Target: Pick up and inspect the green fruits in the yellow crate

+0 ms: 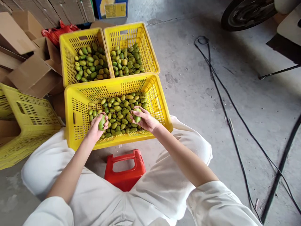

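Observation:
My left hand (95, 125) is closed around a green mango (102, 122) over the left part of the near yellow crate (117, 143). My right hand (146, 121) grips another green mango (137, 116) above the crate's right half, thumb and fingers wrapped round it. Below both hands, many small oval green and yellowish mangoes (118, 114) cover the crate's floor. Behind this crate, touching it, stand two more yellow crates: a left one (67, 62) and a right one (152, 58), each with similar fruit inside.
A red plastic stool (125, 180) is between my legs. An empty-looking yellow crate (35, 116) lies at the left, below cardboard boxes (35, 73) and a red bag (55, 34). Black cables (235, 106) cross the floor at the right, near a vehicle's wheel (246, 14).

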Demonstrator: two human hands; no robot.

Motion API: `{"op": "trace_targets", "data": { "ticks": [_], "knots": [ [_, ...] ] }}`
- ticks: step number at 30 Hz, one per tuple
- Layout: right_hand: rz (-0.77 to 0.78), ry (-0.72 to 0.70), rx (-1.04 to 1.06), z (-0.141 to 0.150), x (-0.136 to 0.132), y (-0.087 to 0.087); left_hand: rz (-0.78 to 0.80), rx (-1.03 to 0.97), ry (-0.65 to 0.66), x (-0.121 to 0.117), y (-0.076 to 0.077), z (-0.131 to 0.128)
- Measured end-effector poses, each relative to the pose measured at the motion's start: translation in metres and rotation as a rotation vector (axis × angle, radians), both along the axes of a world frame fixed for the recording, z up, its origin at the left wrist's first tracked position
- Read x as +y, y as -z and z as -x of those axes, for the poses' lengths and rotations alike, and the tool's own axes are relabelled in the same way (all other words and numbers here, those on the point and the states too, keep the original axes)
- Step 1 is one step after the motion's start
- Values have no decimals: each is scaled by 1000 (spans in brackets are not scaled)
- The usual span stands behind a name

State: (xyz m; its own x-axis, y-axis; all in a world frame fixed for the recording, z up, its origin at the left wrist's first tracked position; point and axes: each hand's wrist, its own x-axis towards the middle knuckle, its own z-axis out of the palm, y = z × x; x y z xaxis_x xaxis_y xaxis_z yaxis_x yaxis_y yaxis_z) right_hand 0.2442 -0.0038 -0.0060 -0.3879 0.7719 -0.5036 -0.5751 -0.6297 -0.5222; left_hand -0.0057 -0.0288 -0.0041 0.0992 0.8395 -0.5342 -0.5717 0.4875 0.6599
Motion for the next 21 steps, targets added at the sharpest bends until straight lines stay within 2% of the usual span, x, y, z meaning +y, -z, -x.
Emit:
{"op": "trace_targets", "data": {
  "ticks": [4,8,13,18,21],
  "knots": [
    [8,33,-31,-1,0,2,38,-27,-24,-1,-2,-1],
    [-6,35,-46,-3,2,-1,-15,64,-32,-3,1,-1],
    [56,14,7,-4,3,-4,-72,101,-15,-6,4,0],
    [-25,44,27,-2,2,-5,-44,71,-33,-5,6,0],
    [-38,12,5,1,0,-5,-19,68,-35,-4,5,-1]
  ]
}}
